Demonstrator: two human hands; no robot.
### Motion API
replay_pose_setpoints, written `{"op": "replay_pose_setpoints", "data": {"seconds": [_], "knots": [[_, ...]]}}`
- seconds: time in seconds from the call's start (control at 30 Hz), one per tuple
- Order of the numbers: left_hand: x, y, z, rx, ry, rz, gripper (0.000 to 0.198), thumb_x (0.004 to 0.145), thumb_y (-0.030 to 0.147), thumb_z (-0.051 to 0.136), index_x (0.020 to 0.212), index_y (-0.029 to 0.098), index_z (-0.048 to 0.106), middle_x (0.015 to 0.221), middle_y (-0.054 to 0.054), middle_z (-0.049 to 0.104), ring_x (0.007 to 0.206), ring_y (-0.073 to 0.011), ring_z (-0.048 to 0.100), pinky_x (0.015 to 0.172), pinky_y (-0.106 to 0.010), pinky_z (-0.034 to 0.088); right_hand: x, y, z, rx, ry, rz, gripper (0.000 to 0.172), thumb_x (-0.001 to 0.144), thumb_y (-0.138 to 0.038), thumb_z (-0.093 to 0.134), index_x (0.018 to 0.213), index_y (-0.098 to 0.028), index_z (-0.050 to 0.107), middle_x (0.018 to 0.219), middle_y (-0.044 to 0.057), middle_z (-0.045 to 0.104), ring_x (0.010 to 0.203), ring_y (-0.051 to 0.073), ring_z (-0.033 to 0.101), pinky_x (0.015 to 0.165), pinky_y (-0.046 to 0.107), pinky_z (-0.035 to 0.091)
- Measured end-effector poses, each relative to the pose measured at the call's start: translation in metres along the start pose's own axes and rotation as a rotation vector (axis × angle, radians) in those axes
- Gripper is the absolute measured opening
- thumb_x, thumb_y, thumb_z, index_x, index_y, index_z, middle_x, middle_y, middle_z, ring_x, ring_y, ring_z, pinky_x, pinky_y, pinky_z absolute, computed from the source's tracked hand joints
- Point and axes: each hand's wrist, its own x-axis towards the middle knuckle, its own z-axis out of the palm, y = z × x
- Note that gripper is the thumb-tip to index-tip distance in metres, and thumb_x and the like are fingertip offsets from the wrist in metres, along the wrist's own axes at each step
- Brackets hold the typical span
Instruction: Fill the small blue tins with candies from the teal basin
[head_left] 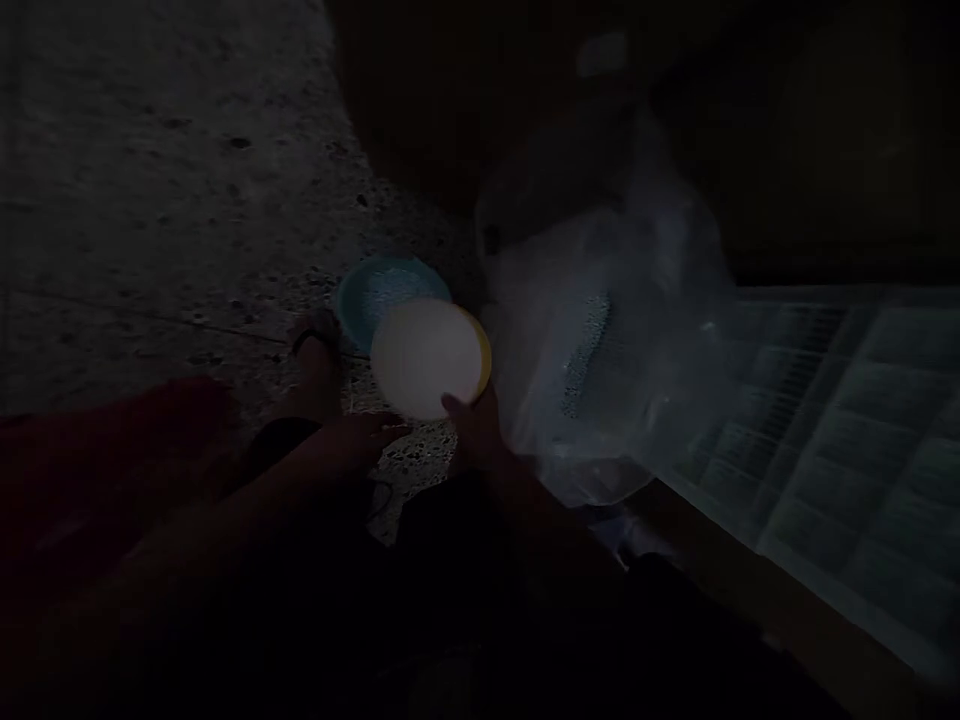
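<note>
The scene is very dark. My right hand (474, 432) grips the lower edge of a round, pale bowl with a yellow rim (427, 355), tilted up off the floor. Just behind it a blue bowl (379, 290) rests on the speckled floor. My left hand (367, 435) hangs low beside the pale bowl, close to the floor; its fingers are too dark to make out. A foot in a sandal (315, 350) shows left of the blue bowl.
A clear, crumpled plastic bag (600, 330) lies right of the bowls. A slatted white crate or rack (840, 420) lies at the right. A red cloth (97, 450) is at the lower left. The speckled stone floor (150, 180) stretches to the upper left.
</note>
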Motion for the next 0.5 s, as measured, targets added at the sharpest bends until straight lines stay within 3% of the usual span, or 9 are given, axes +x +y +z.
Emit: {"op": "replay_pose_setpoints", "data": {"seconds": [0.07,0.13,0.23,0.3,0.37,0.43,0.5], "knots": [[0.017,0.01,-0.001,0.01,-0.068,0.072,0.046,0.086,0.018,0.038,0.119,0.025,0.07,0.129,-0.011,0.068,0.106,-0.0275,0.068,0.091,-0.043,0.054,-0.044,0.01,-0.045,0.07,0.167,-0.056,0.079,0.06,-0.054,0.08,0.128,-0.02,0.058,0.126,0.011,0.069,0.115,0.028,0.066,0.096,0.043,0.057],[0.043,0.034,0.001,0.018,-0.055,0.055,0.046,0.088,0.024,0.038,0.124,0.021,0.067,0.132,-0.014,0.066,0.113,-0.0315,0.066,0.096,-0.047,0.052,-0.075,0.018,-0.09,0.073,0.443,-0.027,0.085,0.064,-0.064,0.07,0.134,-0.019,0.051,0.123,0.015,0.069,0.11,0.031,0.068,0.088,0.047,0.059],[0.093,0.099,0.025,0.005,0.028,-0.036,0.046,0.094,0.04,0.04,0.127,0.016,0.063,0.133,-0.016,0.064,0.128,-0.0334,0.057,0.111,-0.049,0.043,-0.085,0.016,-0.155,0.014,0.696,-0.004,0.084,0.076,-0.063,0.059,0.145,-0.018,0.038,0.136,0.019,0.061,0.122,0.031,0.062,0.097,0.05,0.055],[0.129,0.152,0.052,-0.013,0.087,-0.119,0.055,0.097,0.05,0.039,0.134,0.014,0.056,0.135,-0.018,0.062,0.13,-0.0332,0.056,0.112,-0.048,0.044,-0.064,0.007,-0.192,-0.054,0.743,-0.005,0.084,0.078,-0.055,0.064,0.147,-0.017,0.036,0.142,0.02,0.055,0.127,0.031,0.058,0.104,0.047,0.051],[0.161,0.196,0.08,-0.027,0.157,-0.221,0.074,0.095,0.059,0.043,0.149,0.008,0.037,0.148,-0.024,0.049,0.136,-0.0362,0.051,0.108,-0.046,0.047,-0.024,-0.003,-0.221,-0.127,0.704,-0.027,0.091,0.073,-0.042,0.074,0.15,-0.016,0.033,0.15,0.017,0.049,0.134,0.029,0.052,0.112,0.042,0.045],[0.185,0.224,0.102,-0.036,0.234,-0.365,0.085,0.094,0.057,0.045,0.153,0.0,0.022,0.152,-0.033,0.039,0.136,-0.0425,0.049,0.101,-0.049,0.051,0.025,-0.011,-0.24,-0.197,0.63,-0.024,0.092,0.067,-0.027,0.082,0.148,-0.017,0.04,0.153,0.014,0.045,0.141,0.029,0.043,0.119,0.042,0.037],[0.198,0.231,0.115,-0.033,0.287,-0.424,0.077,0.097,0.044,0.042,0.154,-0.003,0.018,0.15,-0.036,0.039,0.135,-0.0448,0.049,0.101,-0.053,0.05,0.074,-0.012,-0.249,-0.242,0.534,0.028,0.064,0.076,-0.027,0.08,0.134,-0.017,0.056,0.145,0.012,0.053,0.136,0.031,0.047,0.117,0.049,0.039]]}}
